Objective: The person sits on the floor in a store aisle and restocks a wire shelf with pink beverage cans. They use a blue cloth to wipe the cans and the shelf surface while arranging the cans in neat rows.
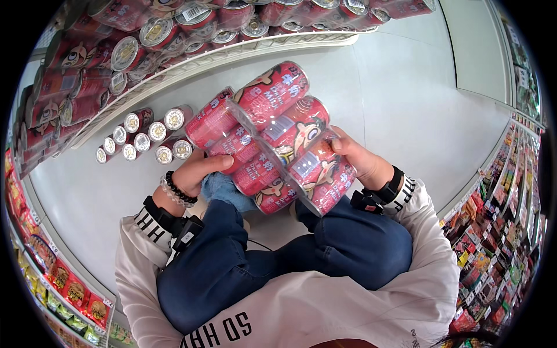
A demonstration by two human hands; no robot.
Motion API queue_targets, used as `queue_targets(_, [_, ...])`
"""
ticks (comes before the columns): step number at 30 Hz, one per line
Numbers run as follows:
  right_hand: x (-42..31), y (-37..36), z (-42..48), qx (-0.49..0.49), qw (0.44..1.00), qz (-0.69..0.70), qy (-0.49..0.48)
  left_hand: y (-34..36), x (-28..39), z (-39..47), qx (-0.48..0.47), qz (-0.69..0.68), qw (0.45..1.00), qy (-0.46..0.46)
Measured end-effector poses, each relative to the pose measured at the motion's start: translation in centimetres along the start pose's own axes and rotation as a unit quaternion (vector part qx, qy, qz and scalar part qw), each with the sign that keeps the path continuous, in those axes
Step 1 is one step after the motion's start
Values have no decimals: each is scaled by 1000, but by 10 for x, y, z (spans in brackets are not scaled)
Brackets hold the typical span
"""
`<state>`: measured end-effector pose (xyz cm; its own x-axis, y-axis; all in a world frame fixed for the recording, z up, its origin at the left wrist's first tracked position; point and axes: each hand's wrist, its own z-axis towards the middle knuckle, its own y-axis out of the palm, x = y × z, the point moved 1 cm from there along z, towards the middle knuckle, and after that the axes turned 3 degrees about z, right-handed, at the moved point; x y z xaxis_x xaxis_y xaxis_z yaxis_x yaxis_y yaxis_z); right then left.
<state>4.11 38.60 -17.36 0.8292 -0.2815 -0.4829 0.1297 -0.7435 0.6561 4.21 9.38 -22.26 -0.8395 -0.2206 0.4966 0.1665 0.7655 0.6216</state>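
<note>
Two clusters of red milk-drink cans in clear shrink wrap are held together, tilted, above my bent knees. My left hand (pixel 201 174) grips the left cluster (pixel 237 150), thumb across a can's side. At the outer edge of the right cluster (pixel 296 117), my right hand (pixel 357 152) holds on with its thumb on top; its other fingers are hidden behind the cans. The clusters meet along a seam of can rims and plastic; whether they share one wrap I cannot tell. A blue cloth (pixel 224 191) hangs just below my left hand, and I cannot tell whether that hand holds it.
Wrapped red cans fill a white wire-edged shelf (pixel 243 48) ahead. More cans (pixel 141 141) stand upright on the pale floor (pixel 404 100) below it. Shelves of packaged snacks (pixel 76 291) run along the left, and packed goods (pixel 483 256) line the right. My jeans-clad knees (pixel 361 239) are close beneath.
</note>
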Motion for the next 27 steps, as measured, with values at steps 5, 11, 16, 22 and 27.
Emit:
queue_targets(5, [2, 2, 9, -33, 999, 16, 5, 6, 4, -1, -7, -8, 999, 44])
queue_targets(11, [12, 11, 21, -68, 997, -8, 26, 9, 0, 2, -11, 27, 998, 62])
queue_targets(16, [15, 14, 22, -44, 997, -58, 28, 15, 7, 0, -18, 36, 999, 34])
queue_targets(22, [14, 15, 27, -33, 997, -58, 32, 14, 3, -4, -4, 55, 996, 74])
queue_targets(27, [18, 12, 18, 14, 997, -76, 8, 18, 7, -2, -15, 77, 996, 51])
